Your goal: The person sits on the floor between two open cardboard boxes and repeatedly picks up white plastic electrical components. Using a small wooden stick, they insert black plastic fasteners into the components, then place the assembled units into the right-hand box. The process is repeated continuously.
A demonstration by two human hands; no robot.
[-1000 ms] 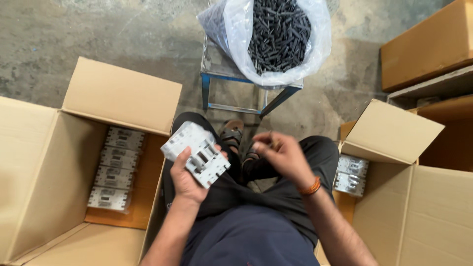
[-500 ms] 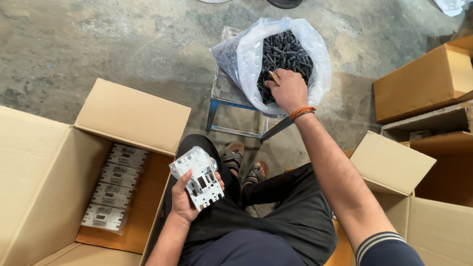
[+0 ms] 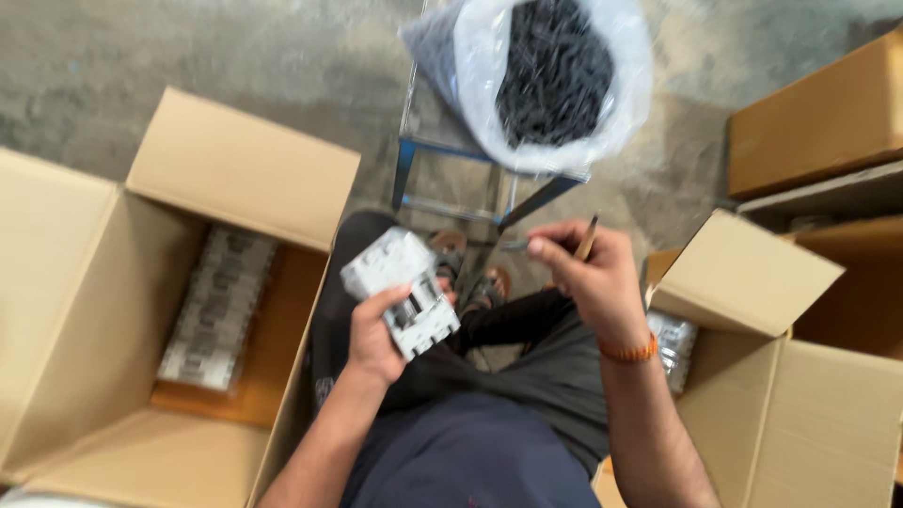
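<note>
My left hand (image 3: 376, 331) grips a white, blocky electrical device (image 3: 400, 290) over my lap, tilted, with dark slots on its face. My right hand (image 3: 588, 275) is beside it to the right, fingers closed on long dark screws (image 3: 585, 241) that stick out past the fingertips. An orange band circles that wrist. Ahead stands a clear plastic bag of dark screws (image 3: 555, 71), resting open on a blue metal stool (image 3: 451, 155).
An open cardboard box (image 3: 103, 310) on my left holds a row of the same white devices (image 3: 214, 309). Another open box (image 3: 781, 395) on my right has wrapped devices (image 3: 673, 346) inside. More closed cartons (image 3: 814, 118) are stacked at the far right. The floor is bare concrete.
My right hand was reaching into the bag of screws half a second ago; it has come back toward my lap with screws in its fingers. The left hand kept the device in place.
</note>
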